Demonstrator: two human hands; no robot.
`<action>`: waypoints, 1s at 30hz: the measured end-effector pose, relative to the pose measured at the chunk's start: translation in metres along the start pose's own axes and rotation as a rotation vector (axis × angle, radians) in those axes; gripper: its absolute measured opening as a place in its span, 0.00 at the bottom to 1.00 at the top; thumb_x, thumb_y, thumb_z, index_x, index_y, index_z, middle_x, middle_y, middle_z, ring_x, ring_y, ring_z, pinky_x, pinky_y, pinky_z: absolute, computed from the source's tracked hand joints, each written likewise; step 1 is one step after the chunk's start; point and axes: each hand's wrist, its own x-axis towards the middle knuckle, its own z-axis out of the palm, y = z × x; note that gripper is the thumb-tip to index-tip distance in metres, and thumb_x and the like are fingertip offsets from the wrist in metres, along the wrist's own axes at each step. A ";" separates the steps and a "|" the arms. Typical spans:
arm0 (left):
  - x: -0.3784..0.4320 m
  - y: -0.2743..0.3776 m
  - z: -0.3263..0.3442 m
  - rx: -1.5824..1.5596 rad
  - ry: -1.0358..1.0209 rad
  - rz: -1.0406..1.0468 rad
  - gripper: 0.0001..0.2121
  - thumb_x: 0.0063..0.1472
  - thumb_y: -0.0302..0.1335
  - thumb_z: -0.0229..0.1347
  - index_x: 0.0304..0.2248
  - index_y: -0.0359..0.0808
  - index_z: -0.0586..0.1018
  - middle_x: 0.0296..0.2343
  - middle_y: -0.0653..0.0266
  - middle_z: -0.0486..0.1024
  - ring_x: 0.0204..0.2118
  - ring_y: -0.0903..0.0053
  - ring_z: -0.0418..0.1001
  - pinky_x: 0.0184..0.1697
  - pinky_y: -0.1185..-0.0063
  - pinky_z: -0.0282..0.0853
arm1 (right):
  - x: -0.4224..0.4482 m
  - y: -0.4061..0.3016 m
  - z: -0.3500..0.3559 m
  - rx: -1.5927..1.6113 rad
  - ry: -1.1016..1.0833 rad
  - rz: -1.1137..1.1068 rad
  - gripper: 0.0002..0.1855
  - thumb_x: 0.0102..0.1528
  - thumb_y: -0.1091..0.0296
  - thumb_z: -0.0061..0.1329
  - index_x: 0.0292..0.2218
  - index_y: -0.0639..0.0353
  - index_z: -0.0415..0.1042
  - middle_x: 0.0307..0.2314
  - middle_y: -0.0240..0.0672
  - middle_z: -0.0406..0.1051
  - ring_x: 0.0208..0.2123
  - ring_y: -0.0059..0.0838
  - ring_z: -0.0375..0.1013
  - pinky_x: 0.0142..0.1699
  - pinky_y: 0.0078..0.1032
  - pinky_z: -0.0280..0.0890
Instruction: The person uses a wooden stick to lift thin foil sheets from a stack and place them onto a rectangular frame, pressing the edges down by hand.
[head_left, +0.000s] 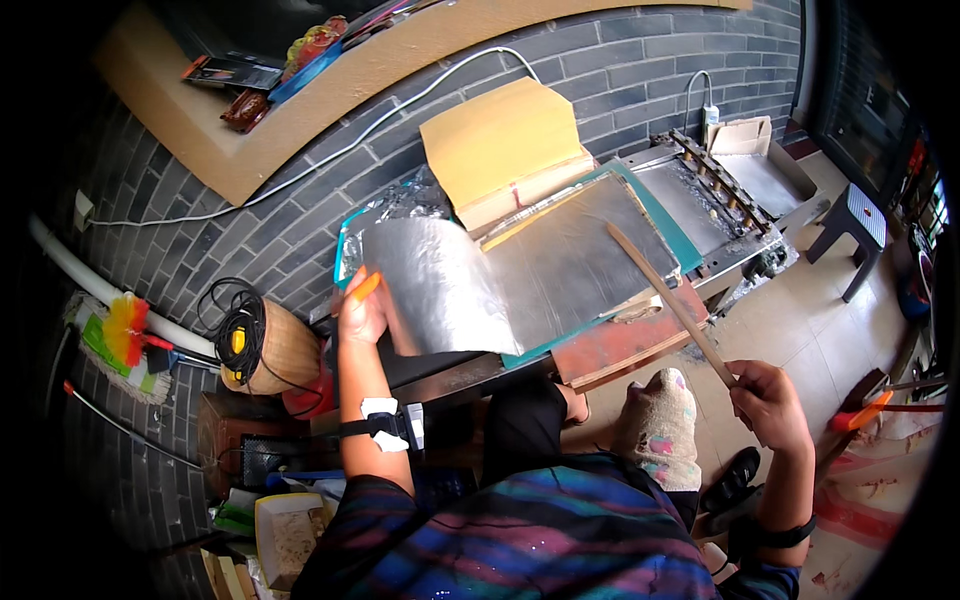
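Note:
My left hand, with an orange cover on one finger, grips the left edge of a shiny silvery sheet. That sheet is lifted and curls over at the left, its right side meeting a stack of dark grey sheets. In my right hand is a long, flat wooden stick. Its pointed tip reaches over the top of the stack, though contact there is hard to judge. Beneath the stack lies a green mat, partly covered.
Yellow paper covers a block behind the stack. A reddish-brown board juts out at the front of the bench. Rightward sits a metal fixture with a row of posts. A woven basket with coiled black cable stands left, a plastic stool right.

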 end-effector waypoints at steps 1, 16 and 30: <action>-0.007 0.004 -0.010 0.017 0.028 0.015 0.16 0.58 0.22 0.50 0.47 0.36 0.71 0.44 0.65 0.72 0.47 0.74 0.69 0.52 0.77 0.62 | -0.001 -0.002 0.000 -0.011 0.001 0.004 0.15 0.51 0.81 0.44 0.42 0.72 0.69 0.19 0.27 0.65 0.20 0.15 0.65 0.24 0.17 0.59; -0.058 0.032 -0.136 0.407 0.260 -0.211 0.15 0.57 0.22 0.54 0.45 0.33 0.74 0.34 0.68 0.76 0.35 0.80 0.73 0.40 0.81 0.67 | 0.019 -0.034 0.032 -0.131 -0.025 -0.016 0.17 0.49 0.83 0.40 0.41 0.71 0.70 0.15 0.27 0.64 0.13 0.13 0.60 0.17 0.14 0.52; -0.068 0.036 -0.162 0.688 0.343 -0.321 0.11 0.57 0.25 0.54 0.40 0.31 0.76 0.29 0.68 0.76 0.29 0.82 0.72 0.34 0.81 0.68 | 0.061 -0.076 0.128 -0.436 -0.513 -0.231 0.14 0.51 0.83 0.45 0.41 0.68 0.72 0.22 0.33 0.72 0.23 0.16 0.68 0.28 0.19 0.64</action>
